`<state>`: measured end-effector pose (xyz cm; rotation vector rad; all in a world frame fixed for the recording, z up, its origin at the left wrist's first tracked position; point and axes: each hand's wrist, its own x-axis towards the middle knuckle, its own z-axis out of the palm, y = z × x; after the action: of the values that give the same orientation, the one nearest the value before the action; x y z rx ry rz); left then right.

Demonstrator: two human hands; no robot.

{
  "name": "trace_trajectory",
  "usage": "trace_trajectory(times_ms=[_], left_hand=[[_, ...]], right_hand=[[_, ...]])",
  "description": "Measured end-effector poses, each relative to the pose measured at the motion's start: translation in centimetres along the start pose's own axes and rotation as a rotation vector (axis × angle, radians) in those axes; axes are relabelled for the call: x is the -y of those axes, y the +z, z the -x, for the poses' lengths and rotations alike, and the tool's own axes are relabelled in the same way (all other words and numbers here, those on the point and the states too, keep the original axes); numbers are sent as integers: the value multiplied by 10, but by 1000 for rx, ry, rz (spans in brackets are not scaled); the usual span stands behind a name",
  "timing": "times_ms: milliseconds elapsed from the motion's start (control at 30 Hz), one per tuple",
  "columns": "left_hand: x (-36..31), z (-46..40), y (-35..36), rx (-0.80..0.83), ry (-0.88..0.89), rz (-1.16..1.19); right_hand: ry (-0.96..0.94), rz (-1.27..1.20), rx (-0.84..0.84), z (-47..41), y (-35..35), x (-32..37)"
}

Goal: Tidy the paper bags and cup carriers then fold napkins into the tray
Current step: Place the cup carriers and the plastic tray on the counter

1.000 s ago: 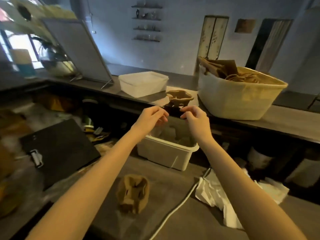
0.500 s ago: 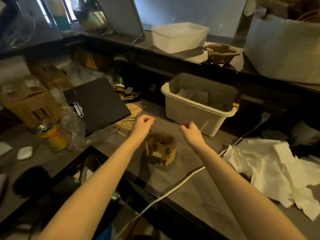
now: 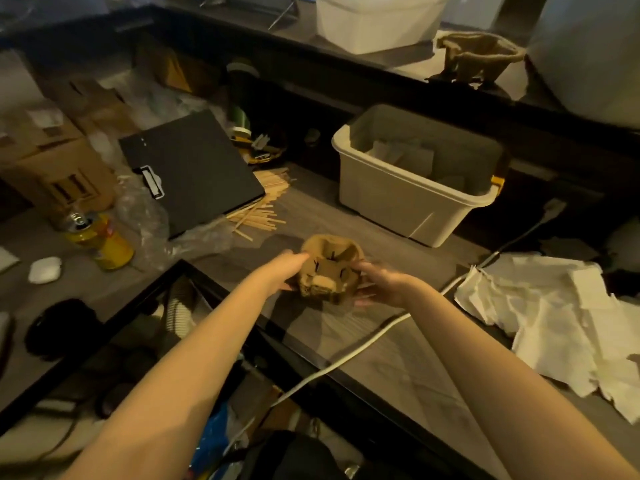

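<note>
A brown pulp cup carrier (image 3: 329,268) sits at the middle of the grey counter. My left hand (image 3: 280,271) grips its left side, thumb on top and fingers low. My right hand (image 3: 381,282) grips its right side the same way. Both hands are motion-blurred. A second cup carrier (image 3: 478,57) stands on the raised shelf behind. A beige plastic bin (image 3: 415,202) behind the carrier holds a few folded napkins. Loose white napkins (image 3: 554,317) lie in a crumpled heap at the right.
A white cable (image 3: 346,358) runs across the counter below my hands. A black clipboard (image 3: 190,171), wooden stirrers (image 3: 263,209), a yellow can (image 3: 100,237) and cardboard boxes (image 3: 59,174) crowd the left. A white tub (image 3: 374,22) and a large pale basket (image 3: 588,46) stand on the shelf.
My hands left the carrier on the upper shelf, dropped to the counter and closed around the lower cup carrier. The view tilted downward.
</note>
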<state>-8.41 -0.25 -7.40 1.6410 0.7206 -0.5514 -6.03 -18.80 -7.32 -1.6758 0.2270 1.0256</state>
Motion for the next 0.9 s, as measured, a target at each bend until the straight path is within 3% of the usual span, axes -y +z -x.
trace_trajectory(times_ms=[200,400,667,900], left_hand=[[-39,21,-2,-74,135,-70],[-119,54,-2,-128,356,-14],[-200,82,1,-7,583,142],[-271,92,24,129,646,223]], right_hand=[[-177,63,-124,12,-11,27],[-459,27,-238,58,-36,92],[-619,-54,-277,121,-73,158],[-690,-176,-371,138,-111,196]])
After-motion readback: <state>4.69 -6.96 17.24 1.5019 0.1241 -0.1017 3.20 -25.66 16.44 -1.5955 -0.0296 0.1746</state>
